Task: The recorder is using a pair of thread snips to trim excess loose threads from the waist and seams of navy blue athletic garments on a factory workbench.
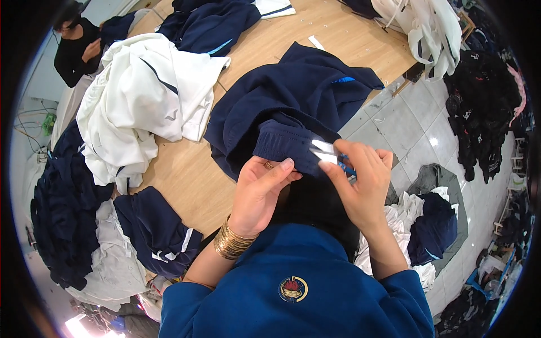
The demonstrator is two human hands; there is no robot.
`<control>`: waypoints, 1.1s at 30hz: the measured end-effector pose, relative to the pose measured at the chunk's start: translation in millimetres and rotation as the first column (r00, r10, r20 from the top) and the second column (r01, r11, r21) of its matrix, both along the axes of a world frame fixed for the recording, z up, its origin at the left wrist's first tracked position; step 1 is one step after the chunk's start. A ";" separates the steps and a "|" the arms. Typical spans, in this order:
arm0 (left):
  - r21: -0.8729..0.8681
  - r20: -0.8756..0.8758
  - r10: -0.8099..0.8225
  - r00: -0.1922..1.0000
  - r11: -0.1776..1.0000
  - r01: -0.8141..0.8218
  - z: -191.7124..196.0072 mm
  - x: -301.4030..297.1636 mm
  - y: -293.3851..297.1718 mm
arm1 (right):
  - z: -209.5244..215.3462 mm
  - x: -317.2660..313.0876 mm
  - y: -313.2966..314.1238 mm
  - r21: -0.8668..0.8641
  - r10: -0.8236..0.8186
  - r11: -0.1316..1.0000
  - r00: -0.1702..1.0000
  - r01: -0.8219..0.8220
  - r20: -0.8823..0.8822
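My left hand (264,188), with gold bangles on the wrist, pinches the lower edge of a gathered elastic waistband (284,143). The waistband belongs to a navy garment (270,90) with a small bright blue patch, spread over the table's near edge. My right hand (363,174) is closed around what looks like thread snips (324,152). Two pale blades point left and lie against the right end of the waistband. A bit of blue handle shows under the right fingers; the rest is hidden by the hand.
White garments (135,96) are heaped on the wooden table (174,174) at left, with navy ones (155,228) nearer me. More white clothes (425,34) hang off the far right corner. Bundles (434,225) lie on the tiled floor at right. Another person (79,48) is at far left.
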State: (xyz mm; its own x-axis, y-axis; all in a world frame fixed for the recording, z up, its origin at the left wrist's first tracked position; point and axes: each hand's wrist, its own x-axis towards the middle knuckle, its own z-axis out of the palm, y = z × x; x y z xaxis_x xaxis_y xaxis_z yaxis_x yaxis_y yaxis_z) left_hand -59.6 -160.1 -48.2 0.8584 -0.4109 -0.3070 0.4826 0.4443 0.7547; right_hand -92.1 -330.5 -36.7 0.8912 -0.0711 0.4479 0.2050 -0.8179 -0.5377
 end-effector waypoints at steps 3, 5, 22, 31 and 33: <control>0.004 -0.001 0.021 1.000 1.000 -0.021 -0.6 -0.6 -0.6 | -2.8 1.8 -1.9 0.149 -0.099 0.983 0.994 0.106 -0.053; -0.032 -0.022 0.050 0.998 0.998 -0.051 -1.1 -1.3 -0.5 | 4.0 2.7 1.0 0.279 -0.017 0.960 0.999 0.030 -0.048; -0.052 -0.024 0.023 0.999 0.998 -0.024 -4.8 0.7 5.1 | -6.0 11.9 -3.1 0.817 0.084 0.575 0.993 0.025 -0.089; -0.011 0.035 0.061 0.998 0.998 -0.061 -5.4 -1.3 -0.1 | 2.9 11.3 7.2 0.409 0.136 0.904 0.991 -0.122 -0.005; -0.004 0.061 0.080 0.995 0.997 -0.080 -5.2 -1.5 0.7 | 8.2 12.3 8.5 0.410 0.116 0.907 0.993 -0.096 -0.023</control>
State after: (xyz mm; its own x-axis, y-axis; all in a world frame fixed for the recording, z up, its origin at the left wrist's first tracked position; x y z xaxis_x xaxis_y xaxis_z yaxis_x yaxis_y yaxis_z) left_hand -61.1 -159.4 -53.4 0.9056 -0.3406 -0.2526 0.3987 0.4813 0.7806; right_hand -79.8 -322.0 -28.5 0.9223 -0.1431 0.3590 0.2457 -0.5000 -0.8305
